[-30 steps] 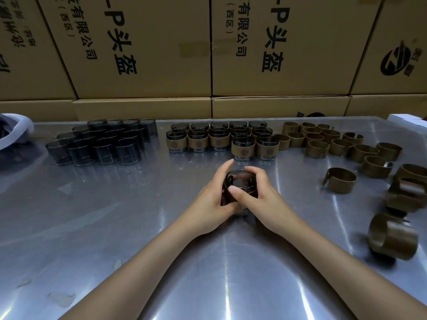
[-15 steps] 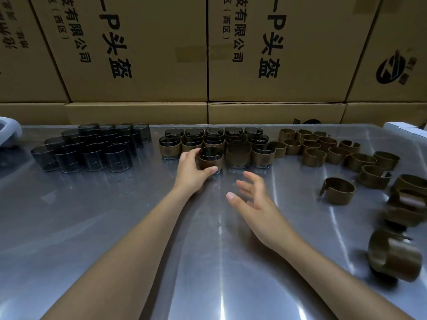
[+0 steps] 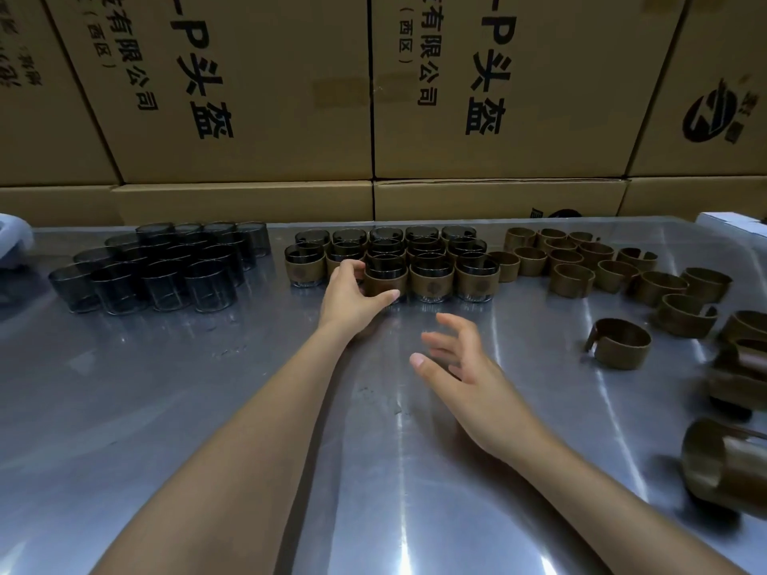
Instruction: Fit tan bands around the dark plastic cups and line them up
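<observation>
Steel table (image 3: 207,408) before cardboard boxes (image 3: 249,97)

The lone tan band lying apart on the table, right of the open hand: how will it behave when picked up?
The lone tan band is an open ring with a gap, so it probably flexes under a pinch. It looks thin, likely light. Standing on its edge, it seems unlikely to roll.

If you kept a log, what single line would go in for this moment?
left hand grips banded cup in front row | right hand open, empty | bare cups left | loose bands right
</observation>
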Demonstrator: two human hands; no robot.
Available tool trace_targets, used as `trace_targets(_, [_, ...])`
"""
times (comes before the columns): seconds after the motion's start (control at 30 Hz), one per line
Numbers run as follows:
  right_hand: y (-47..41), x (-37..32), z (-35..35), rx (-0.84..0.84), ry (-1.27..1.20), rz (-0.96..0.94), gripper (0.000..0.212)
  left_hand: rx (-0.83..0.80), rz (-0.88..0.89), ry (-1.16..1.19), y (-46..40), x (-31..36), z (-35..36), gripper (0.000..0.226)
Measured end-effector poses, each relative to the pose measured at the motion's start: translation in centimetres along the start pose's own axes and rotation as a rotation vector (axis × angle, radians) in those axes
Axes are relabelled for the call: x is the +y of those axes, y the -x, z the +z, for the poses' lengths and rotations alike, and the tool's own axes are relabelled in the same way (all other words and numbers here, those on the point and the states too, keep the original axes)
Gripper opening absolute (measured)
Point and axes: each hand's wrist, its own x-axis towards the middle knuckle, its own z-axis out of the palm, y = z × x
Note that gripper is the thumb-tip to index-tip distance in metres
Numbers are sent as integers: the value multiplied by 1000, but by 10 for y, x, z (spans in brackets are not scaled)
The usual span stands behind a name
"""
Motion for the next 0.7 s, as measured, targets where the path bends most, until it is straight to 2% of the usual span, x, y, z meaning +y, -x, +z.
trace_targets(0.47, [1,-4,-3,10,7,-1,57,16,-34,37,5,4,-1,75])
trace_targets(0.63, [2,-6,-4,15,38,6,49,119,-31,165,27,3,-9,60])
trace_targets(0.7, [2,-7,-4,13,54,5,43,143,20,93,40,-3,-20,53])
